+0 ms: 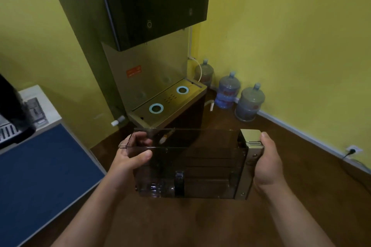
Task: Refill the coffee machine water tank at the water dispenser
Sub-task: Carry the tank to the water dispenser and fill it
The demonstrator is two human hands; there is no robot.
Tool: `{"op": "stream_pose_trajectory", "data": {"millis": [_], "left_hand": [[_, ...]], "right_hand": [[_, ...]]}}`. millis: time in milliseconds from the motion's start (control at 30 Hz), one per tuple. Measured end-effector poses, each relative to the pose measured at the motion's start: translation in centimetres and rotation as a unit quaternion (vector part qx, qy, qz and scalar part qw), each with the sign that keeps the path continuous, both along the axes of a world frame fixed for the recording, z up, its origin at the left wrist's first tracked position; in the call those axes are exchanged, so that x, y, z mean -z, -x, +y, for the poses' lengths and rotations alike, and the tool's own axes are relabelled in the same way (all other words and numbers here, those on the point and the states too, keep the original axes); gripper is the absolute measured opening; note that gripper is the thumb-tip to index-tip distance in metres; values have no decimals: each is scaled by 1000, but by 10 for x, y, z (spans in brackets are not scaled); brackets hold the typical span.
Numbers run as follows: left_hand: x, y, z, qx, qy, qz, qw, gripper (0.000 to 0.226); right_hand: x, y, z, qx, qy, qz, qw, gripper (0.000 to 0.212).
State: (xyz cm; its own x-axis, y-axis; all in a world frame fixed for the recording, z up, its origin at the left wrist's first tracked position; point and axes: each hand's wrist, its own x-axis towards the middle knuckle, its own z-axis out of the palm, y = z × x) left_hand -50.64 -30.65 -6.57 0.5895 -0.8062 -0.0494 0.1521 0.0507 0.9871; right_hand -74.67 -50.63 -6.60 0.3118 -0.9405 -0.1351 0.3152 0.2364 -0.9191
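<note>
Between the two hands, low in the head view, hung the water tank (190, 163), a smoky see-through box held level above the brown floor (261, 122) with its open top facing up. At its left end the left hand (128, 157) gripped the wall, thumb lying across the near face and fingers curled over the rim into the inside, where they showed through the plastic. At the right end the right hand (268, 163) clasped the metal end plate (250, 158), thumb up along the plate's top corner and palm wrapped behind it; its other fingers were hidden by the tank. A little water or glare showed at the bottom left of the tank, but which one could not be told. Just beyond the tank stood the water dispenser (152, 6), its dark upper cabinet overhanging a steel drip tray (170, 99) marked with two pale blue rings (156, 108). The tank was near the tray's front edge but apart from it. Three large water bottles (228, 90) stood against the yellow wall (291, 36) to the right. A blue-topped counter (40, 176) ran along the left, with part of a dark machine (12, 114) at its far end.
</note>
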Motion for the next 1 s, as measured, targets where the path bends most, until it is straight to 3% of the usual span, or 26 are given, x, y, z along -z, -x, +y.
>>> {"op": "stream_pose_trajectory", "data": {"millis": [200,333,500,633,833,1000], "left_hand": [[9,-6,-59,-34,10,-3,999,77],[19,-28,-109,-60,20,-26,998,72],[19,-58,-175,-100,24,-67,992,64],[20,-77,-212,-125,23,-57,990,71],[22,-83,-277,-173,39,16,984,106],[16,-78,-345,-207,4,7,978,100]], "right_hand": [[10,-20,-77,-59,20,15,998,53],[8,-51,-135,-77,57,2,995,37],[-1,-88,-211,-167,60,-3,984,64],[-9,-108,-263,-213,44,-14,976,86],[-7,-142,-349,-226,-8,52,973,44],[0,-169,-426,-231,-55,57,970,39]]}}
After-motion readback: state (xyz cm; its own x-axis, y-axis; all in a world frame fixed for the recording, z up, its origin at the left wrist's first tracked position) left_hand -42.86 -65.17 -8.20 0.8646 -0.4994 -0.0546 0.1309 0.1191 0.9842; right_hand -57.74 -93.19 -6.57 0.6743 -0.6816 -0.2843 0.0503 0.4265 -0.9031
